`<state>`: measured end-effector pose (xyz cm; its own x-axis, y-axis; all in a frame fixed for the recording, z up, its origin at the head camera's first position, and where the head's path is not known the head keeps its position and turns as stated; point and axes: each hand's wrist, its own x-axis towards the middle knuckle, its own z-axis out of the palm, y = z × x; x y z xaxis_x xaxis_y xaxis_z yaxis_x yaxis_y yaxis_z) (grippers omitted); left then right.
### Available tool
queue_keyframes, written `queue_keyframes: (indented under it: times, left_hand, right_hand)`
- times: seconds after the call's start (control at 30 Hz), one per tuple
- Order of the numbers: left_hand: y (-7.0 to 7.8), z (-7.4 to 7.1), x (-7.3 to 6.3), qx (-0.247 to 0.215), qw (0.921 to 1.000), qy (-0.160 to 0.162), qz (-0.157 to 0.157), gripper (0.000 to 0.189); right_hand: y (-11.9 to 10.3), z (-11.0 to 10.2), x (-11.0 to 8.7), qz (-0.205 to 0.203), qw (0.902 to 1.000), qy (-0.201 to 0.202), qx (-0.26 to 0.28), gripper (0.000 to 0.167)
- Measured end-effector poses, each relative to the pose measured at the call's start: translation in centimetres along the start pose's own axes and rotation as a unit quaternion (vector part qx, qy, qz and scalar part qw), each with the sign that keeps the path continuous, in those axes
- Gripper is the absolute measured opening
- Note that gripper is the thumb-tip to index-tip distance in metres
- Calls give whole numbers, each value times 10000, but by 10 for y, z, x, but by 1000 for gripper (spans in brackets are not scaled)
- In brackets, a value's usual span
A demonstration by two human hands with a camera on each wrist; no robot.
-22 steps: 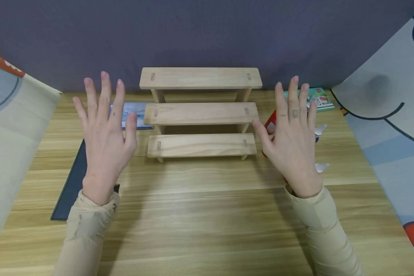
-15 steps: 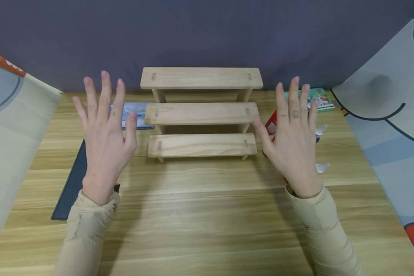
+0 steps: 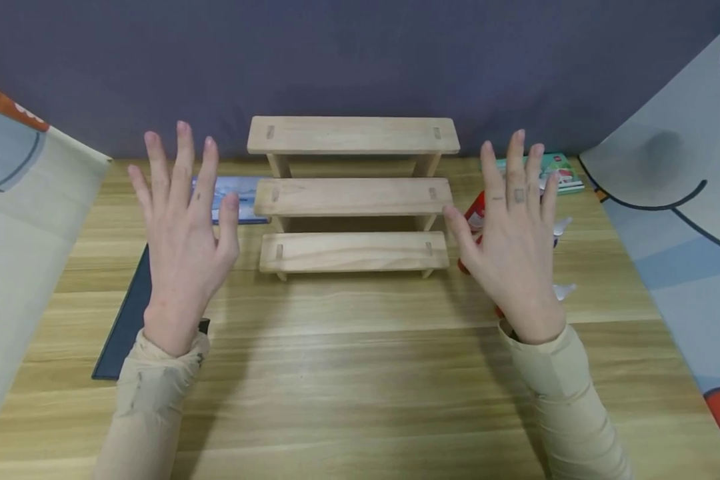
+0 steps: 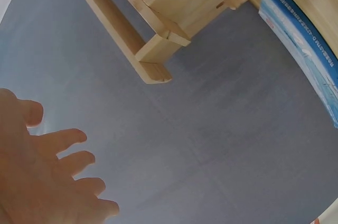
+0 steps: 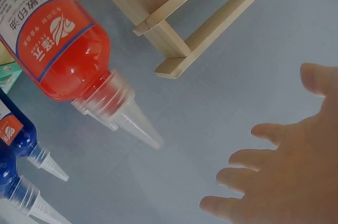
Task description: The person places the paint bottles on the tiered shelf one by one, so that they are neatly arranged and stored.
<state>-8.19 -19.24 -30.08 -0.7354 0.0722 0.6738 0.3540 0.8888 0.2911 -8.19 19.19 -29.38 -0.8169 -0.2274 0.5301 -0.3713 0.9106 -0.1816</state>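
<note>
My left hand (image 3: 183, 243) is held up with its fingers spread, holding nothing, left of a three-tier wooden stand (image 3: 354, 197). Opposite it, the right hand (image 3: 519, 250) is likewise raised with straight fingers and grips nothing. Behind the right hand are red ink bottles (image 3: 476, 212), mostly covered by it in the head view. In the right wrist view a red bottle (image 5: 74, 49) with a clear pointed nozzle is large and near, with blue bottles (image 5: 18, 131) beside it. A blue box or book (image 3: 240, 199) lies partly behind the left hand.
A dark flat tray or mat (image 3: 126, 320) lies under the left forearm on the wooden table (image 3: 336, 373). At the back right is a green box or booklet (image 3: 561, 172). A dark panel (image 3: 354, 60) closes off the back, and printed panels (image 3: 684, 200) flank the sides.
The head view has shifted slightly, so the scene sits a little further right. Both hands keep their raised, spread pose, and nothing on the table has moved.
</note>
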Motion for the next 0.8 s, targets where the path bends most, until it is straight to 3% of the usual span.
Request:
queue_keyframes:
  times: [0.1, 0.17, 0.27, 0.33, 0.43, 0.53, 0.67, 0.8]
  left_hand:
    - [2, -2, 0, -215, 9997, 94, -21, 62]
    - [2, -2, 1, -740, 9970, 167, -131, 58]
    - [-4, 2, 0, -1695, 9838, 150, -567, 47]
    - [-11, 9, -1, -2233, 9690, 16, -1054, 41]
    - [-24, 23, -4, -2395, 9550, -314, -1720, 41]
    - [-33, 38, -6, -2361, 9457, -659, -2134, 44]
    - [-35, 50, -7, -2453, 9354, -1103, -2297, 49]
    - [-31, 53, -8, -2649, 9246, -1426, -2336, 49]
  right_hand:
    - [0, -2, -1, -24, 9999, 64, 127, 78]
    - [1, -5, -3, 30, 9990, 120, 426, 79]
    - [3, -12, -7, 265, 9914, 245, 1262, 80]
    - [4, -19, -9, 456, 9805, 373, 1876, 76]
    - [6, -30, -12, 686, 9663, 619, 2402, 68]
    - [8, -40, -18, 799, 9561, 940, 2659, 63]
    - [16, -50, -29, 759, 9465, 1208, 2895, 58]
    - [29, -58, -45, 882, 9429, 1170, 2992, 46]
